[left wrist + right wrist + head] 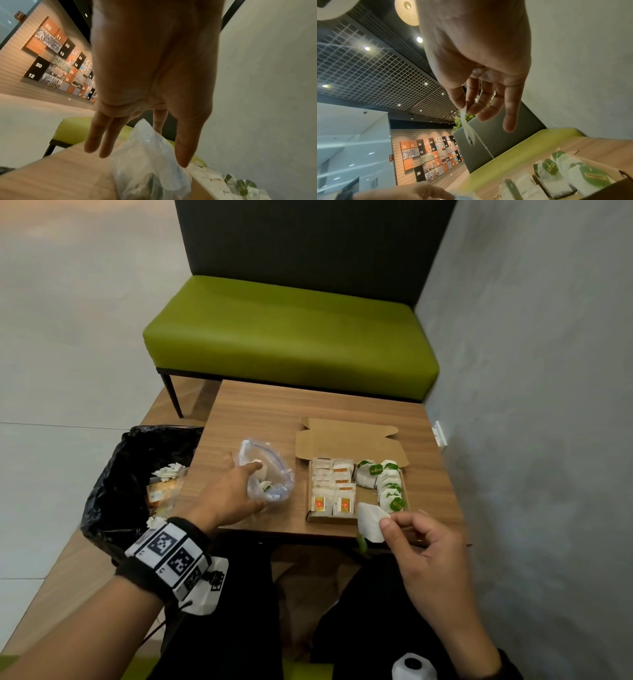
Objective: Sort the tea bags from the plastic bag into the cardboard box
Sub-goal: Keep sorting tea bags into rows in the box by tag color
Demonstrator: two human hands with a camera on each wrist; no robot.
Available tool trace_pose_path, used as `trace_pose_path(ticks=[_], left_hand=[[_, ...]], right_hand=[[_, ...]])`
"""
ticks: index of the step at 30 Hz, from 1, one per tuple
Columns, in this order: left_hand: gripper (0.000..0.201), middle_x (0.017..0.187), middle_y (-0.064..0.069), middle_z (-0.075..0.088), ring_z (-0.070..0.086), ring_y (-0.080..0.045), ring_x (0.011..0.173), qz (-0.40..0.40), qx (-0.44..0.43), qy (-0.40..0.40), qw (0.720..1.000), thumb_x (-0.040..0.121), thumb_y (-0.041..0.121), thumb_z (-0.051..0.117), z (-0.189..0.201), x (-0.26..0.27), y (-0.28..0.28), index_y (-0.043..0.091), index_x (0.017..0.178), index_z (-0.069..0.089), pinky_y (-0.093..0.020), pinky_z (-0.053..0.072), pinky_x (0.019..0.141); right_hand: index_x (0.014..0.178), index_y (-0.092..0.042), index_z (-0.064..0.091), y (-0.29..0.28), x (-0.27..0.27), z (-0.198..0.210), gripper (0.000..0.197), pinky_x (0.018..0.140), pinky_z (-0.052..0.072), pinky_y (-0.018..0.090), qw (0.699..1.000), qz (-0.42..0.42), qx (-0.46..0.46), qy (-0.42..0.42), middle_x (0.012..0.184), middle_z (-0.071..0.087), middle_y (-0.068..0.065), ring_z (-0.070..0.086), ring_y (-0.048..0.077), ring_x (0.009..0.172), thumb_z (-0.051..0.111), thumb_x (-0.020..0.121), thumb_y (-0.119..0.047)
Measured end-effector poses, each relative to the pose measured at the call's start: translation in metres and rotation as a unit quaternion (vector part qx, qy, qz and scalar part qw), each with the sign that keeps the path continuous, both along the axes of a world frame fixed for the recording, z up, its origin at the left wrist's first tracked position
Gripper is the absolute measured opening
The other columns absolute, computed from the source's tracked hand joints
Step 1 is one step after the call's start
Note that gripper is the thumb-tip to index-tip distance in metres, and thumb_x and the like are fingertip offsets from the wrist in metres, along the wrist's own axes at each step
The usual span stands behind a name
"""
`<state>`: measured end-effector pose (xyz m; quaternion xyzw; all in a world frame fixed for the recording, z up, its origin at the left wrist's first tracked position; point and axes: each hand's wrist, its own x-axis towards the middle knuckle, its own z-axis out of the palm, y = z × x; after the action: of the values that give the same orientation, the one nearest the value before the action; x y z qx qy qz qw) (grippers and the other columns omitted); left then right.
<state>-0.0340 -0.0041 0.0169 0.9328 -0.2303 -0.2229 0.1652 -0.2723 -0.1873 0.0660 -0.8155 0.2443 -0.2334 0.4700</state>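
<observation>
Sorting nearly done: few bags left in the plastic, box almost full.

On the wooden surface (260, 409), the left hand (229, 494) reaches with straight, relaxed fingers into the clear crumpled plastic bag (274, 474), holding nothing; only a few tea bags appear left inside. Right of it, the open brown cardboard box (346, 436) already holds rows of red-tagged tea bags (334, 486) and green-tagged tea bags (385, 482). The right hand (428, 546) has a thumb-and-finger grip on one white paper tea bag (371, 520) at the box's near edge, not yet placed.
</observation>
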Motion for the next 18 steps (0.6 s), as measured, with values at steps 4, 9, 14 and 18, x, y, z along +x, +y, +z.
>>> trace_pose_path(ticks=[4, 9, 14, 18], left_hand=[[0.077, 0.162, -0.023, 0.001, 0.018, -0.032, 0.149, -0.012, 0.005, -0.063, 0.998, 0.084, 0.036, 0.073, 0.019, -0.009, 0.004, 0.026, 0.151, 0.035, -0.036, 0.026, 0.115], [0.049, 0.141, 0.019, 0.046, 0.049, 0.001, 0.123, -0.107, -0.2, -0.018, 0.974, 0.09, 0.037, 0.067, 0.051, -0.056, 0.0, 0.036, 0.135, 0.049, -0.028, 0.044, 0.105], [0.022, 0.1, 0.017, 0.071, 0.063, 0.004, 0.094, -0.169, -0.307, 0.125, 0.928, 0.09, 0.03, 0.07, 0.041, -0.107, -0.008, 0.029, 0.112, 0.07, -0.012, 0.045, 0.078], [0.005, 0.082, 0.0, 0.074, 0.066, -0.006, 0.076, -0.054, -0.395, 0.213, 0.892, 0.088, 0.022, 0.072, 0.028, -0.122, 0.0, 0.024, 0.084, 0.074, -0.024, 0.049, 0.07]], right_hand=[[0.079, -0.028, 0.073, -0.002, 0.001, -0.005, 0.011, 0.067, 0.058, 0.036, 0.999, 0.03, 0.017, 0.041, 0.077, 0.069, -0.009, 0.065, 0.011, 0.075, 0.069, 0.09, -0.029], [0.086, -0.03, 0.072, -0.007, 0.007, -0.003, 0.009, 0.077, 0.056, 0.04, 0.981, 0.165, 0.004, 0.103, 0.089, 0.068, -0.009, 0.064, 0.01, 0.087, 0.067, 0.092, -0.028], [0.089, -0.027, 0.073, -0.004, 0.016, -0.001, 0.006, 0.077, 0.056, 0.046, 0.967, 0.235, 0.015, 0.101, 0.09, 0.07, -0.008, 0.065, 0.014, 0.087, 0.068, 0.092, -0.028], [0.1, -0.032, 0.075, 0.003, 0.011, -0.002, 0.018, 0.078, 0.057, 0.039, 0.972, 0.211, 0.074, 0.072, 0.09, 0.071, -0.008, 0.065, 0.01, 0.084, 0.074, 0.084, -0.041]])
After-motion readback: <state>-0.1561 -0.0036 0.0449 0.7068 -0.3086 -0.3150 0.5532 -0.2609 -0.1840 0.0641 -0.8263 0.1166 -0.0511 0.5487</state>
